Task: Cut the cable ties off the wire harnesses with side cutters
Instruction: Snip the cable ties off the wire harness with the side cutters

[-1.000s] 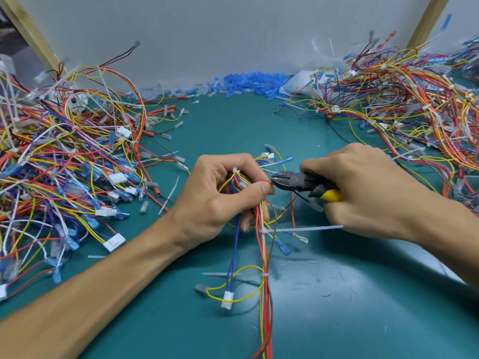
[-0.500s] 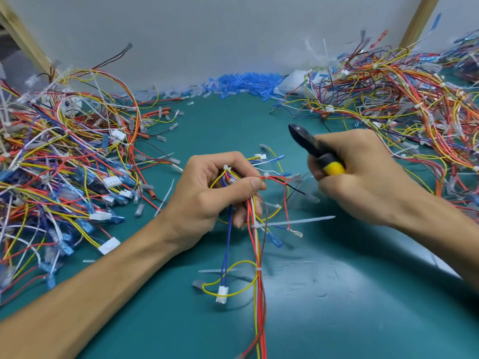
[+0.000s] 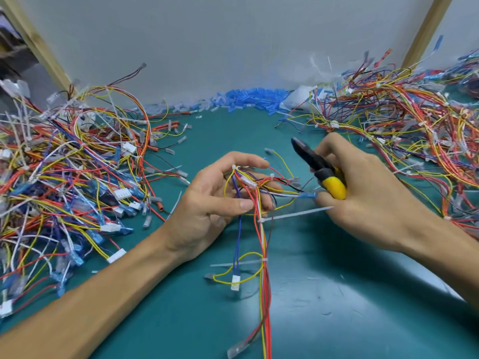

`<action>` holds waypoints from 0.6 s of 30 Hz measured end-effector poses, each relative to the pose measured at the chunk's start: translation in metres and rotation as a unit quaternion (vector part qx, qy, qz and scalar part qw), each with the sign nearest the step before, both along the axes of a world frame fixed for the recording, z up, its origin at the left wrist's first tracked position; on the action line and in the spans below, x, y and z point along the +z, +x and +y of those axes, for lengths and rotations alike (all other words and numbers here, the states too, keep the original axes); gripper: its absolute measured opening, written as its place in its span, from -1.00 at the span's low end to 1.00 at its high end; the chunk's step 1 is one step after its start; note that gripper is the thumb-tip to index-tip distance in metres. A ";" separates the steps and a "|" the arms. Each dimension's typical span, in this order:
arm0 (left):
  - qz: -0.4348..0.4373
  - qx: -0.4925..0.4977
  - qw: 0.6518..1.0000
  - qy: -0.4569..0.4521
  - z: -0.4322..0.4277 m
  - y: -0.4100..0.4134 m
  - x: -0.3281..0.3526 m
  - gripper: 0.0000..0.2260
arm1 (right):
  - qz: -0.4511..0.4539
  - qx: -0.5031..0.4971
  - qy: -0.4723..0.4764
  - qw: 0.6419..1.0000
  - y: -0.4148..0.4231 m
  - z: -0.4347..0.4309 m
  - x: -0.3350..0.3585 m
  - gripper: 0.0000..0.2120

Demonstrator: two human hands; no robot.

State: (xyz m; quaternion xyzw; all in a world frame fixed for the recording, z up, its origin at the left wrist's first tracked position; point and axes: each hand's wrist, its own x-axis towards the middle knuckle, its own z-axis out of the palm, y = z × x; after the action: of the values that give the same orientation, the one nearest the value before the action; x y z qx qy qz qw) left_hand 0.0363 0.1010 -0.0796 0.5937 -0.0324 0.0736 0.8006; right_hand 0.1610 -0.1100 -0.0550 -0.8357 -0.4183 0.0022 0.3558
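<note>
Centre-left: my left hand point(image 3: 215, 200), fingers curled round red-yellow-blue wire harness point(image 3: 261, 244). Centre: white nylon cable tie point(image 3: 293, 215) just below that hand, tail lying rightward toward my right hand point(image 3: 368, 200), which grips black-jawed, yellow-handled side cutters point(image 3: 318, 169), tips aimed upper left, above the tie.

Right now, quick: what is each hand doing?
Left hand: closed, holding the wire harness.
Right hand: closed, gripping the side cutters.

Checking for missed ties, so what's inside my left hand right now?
The left hand holds the wire harness: red, yellow, blue and white wires fan out of it. What lies against the palm is hidden by the wires and curled fingers.
</note>
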 end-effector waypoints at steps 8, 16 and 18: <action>-0.060 0.128 0.990 0.022 0.001 0.010 -0.004 -0.55 | 0.000 -0.010 0.155 0.988 0.004 0.008 -0.007 -0.79; -0.111 0.201 0.969 0.090 0.007 0.011 0.003 -0.46 | 0.183 0.038 0.288 0.939 0.001 0.018 -0.015 -0.67; -0.128 0.196 0.963 0.131 0.009 0.011 0.004 -0.40 | 0.198 0.042 0.274 0.940 0.001 0.020 -0.016 -0.68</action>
State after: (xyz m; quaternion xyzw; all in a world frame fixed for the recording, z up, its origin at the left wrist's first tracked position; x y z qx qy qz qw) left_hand 0.0470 0.1103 -0.0754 0.6741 -0.0275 0.2995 0.6746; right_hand 0.1618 -0.0900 -0.0710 -0.6705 -0.3588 0.0678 0.6458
